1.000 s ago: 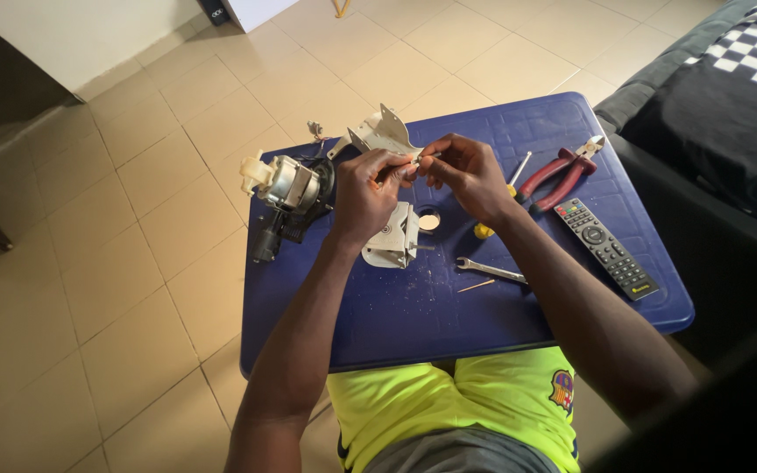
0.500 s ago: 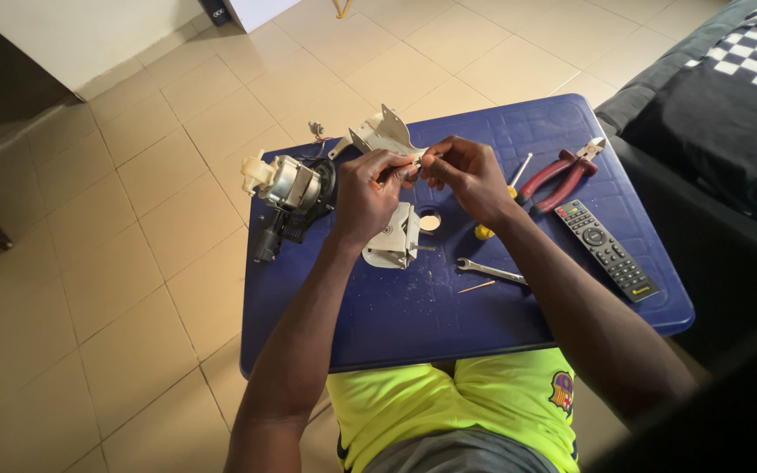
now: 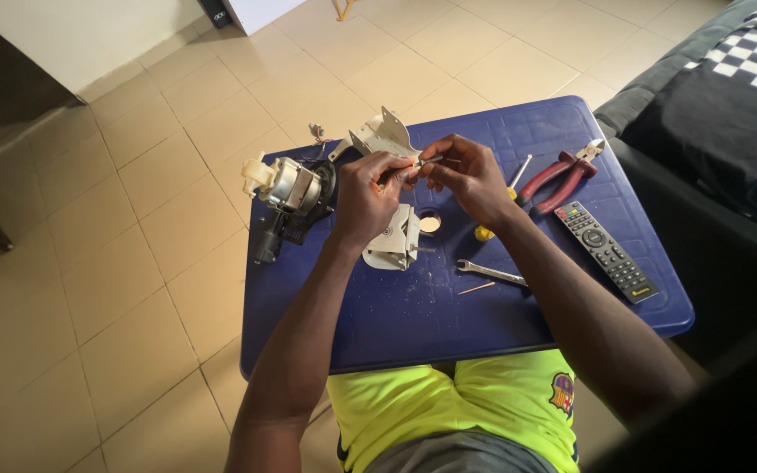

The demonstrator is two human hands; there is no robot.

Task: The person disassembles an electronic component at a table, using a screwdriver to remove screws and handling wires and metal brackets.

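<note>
Over a blue plastic table (image 3: 413,324), my left hand (image 3: 365,197) and my right hand (image 3: 466,175) meet fingertip to fingertip around a small thin metal part (image 3: 427,162). Both hands pinch it between them. Just behind the hands lies a white plastic housing piece (image 3: 383,136). Another white plastic cover (image 3: 393,241) lies under my left wrist. A small electric motor (image 3: 295,193) with a metal body sits at the table's left edge.
Red-handled pliers (image 3: 562,171), a yellow-handled screwdriver (image 3: 501,201), a small spanner (image 3: 488,273) and a black remote control (image 3: 606,250) lie on the right half of the table. A dark couch with a checkered cushion (image 3: 746,96) stands at right. Tiled floor surrounds the table.
</note>
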